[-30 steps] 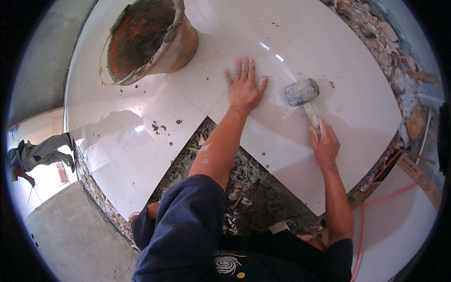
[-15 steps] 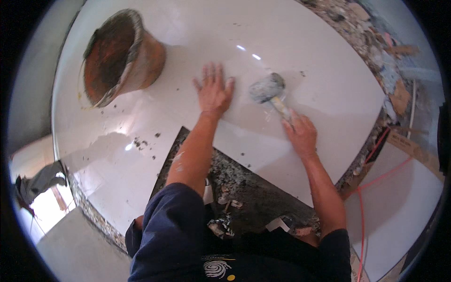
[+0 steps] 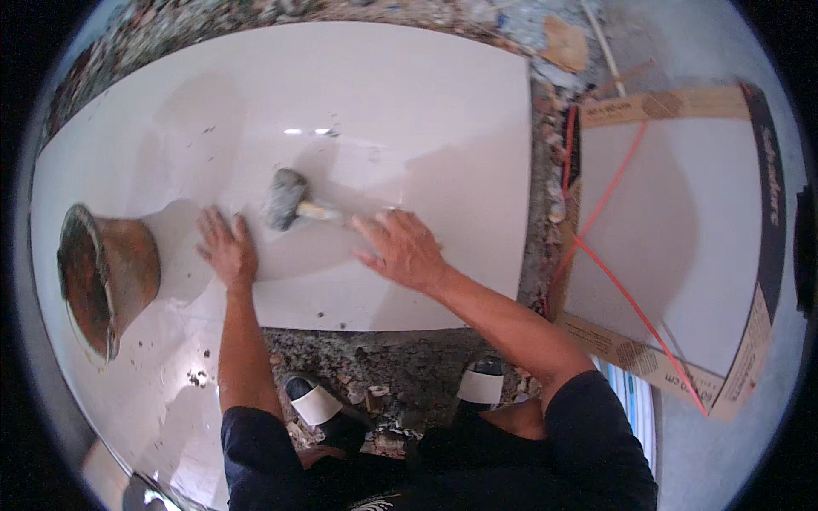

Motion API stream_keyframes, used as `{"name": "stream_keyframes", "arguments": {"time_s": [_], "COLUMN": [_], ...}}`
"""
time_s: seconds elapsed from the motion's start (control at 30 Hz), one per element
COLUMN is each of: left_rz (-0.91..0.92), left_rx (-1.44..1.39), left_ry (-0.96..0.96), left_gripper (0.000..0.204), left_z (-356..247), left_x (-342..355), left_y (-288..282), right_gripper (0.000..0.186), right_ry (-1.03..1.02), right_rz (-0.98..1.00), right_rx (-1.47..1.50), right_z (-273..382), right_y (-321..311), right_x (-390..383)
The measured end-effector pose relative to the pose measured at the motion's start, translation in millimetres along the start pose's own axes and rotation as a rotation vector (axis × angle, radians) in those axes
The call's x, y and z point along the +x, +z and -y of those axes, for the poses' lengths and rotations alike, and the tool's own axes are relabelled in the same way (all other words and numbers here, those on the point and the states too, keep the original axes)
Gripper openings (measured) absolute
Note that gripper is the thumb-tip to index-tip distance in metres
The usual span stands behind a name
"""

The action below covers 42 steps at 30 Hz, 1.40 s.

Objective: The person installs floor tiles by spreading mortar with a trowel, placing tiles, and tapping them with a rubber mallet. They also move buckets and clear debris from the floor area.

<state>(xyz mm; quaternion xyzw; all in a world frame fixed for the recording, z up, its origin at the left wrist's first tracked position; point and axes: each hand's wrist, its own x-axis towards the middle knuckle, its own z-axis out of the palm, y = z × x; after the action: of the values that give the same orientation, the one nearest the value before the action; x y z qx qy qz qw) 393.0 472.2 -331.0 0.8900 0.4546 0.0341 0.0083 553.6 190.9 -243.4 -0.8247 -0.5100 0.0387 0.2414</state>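
With my right hand [image 3: 407,249] I grip the pale handle of a rubber mallet [image 3: 288,201]. Its grey, mortar-smeared head is just above or on the glossy white floor tiles [image 3: 409,111]; which of these I cannot tell. My left hand [image 3: 228,247] lies flat on the tiles with the fingers spread, to the left of the mallet head. Left of that hand, a dirty orange-brown bucket [image 3: 129,260] rests on its side, its mouth turned away from the hand.
Dark mortar or soil [image 3: 383,345] lies at the near tile edge, where my sandalled feet [image 3: 313,404] are. To the right stands a pack of tiles [image 3: 673,204] with cardboard edging and a red strap [image 3: 626,294]. Rubble [image 3: 256,25] runs along the far edge.
The view has swung to the right, so the bucket shows farther left and the whole tile pack appears. My right hand still holds the mallet, and my left palm remains on the tiles.
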Motion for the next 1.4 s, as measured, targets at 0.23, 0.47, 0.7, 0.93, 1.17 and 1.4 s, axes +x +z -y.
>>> {"name": "stream_keyframes", "arguments": {"time_s": [0.23, 0.47, 0.7, 0.93, 1.17, 1.4], "left_rz": [0.285, 0.501, 0.968, 0.756, 0.357, 0.384], "left_rx": [-0.115, -0.326, -0.101, -0.318, -0.692, -0.823], "left_ry": [0.0, 0.043, -0.737, -1.331, -1.425, -1.555], "left_gripper": [0.064, 0.052, 0.057, 0.056, 0.047, 0.05], "left_z": [33.0, 137.3, 183.0, 93.2, 70.2, 123.0], "left_x": [11.3, -170.7, -570.4, -753.8, -800.9, -909.5], "left_y": [-30.5, -205.8, -527.3, -709.2, -690.9, -675.5], "right_gripper": [0.034, 0.033, 0.044, 0.034, 0.029, 0.036], "right_ry": [0.371, 1.166, 1.329, 1.113, 0.926, 0.735], "right_rz": [0.24, 0.537, 0.826, 0.733, 0.7, 0.771], "right_rx": [0.008, 0.03, 0.428, 0.266, 0.243, 0.094], "right_z": [0.4, 90.2, 170.2, 118.6, 152.6, 310.8], "right_y": [-136.0, -318.3, -483.9, -560.1, -584.8, -543.8], "right_x": [-179.5, -419.5, -467.8, -369.6, -253.8, -274.0]}}
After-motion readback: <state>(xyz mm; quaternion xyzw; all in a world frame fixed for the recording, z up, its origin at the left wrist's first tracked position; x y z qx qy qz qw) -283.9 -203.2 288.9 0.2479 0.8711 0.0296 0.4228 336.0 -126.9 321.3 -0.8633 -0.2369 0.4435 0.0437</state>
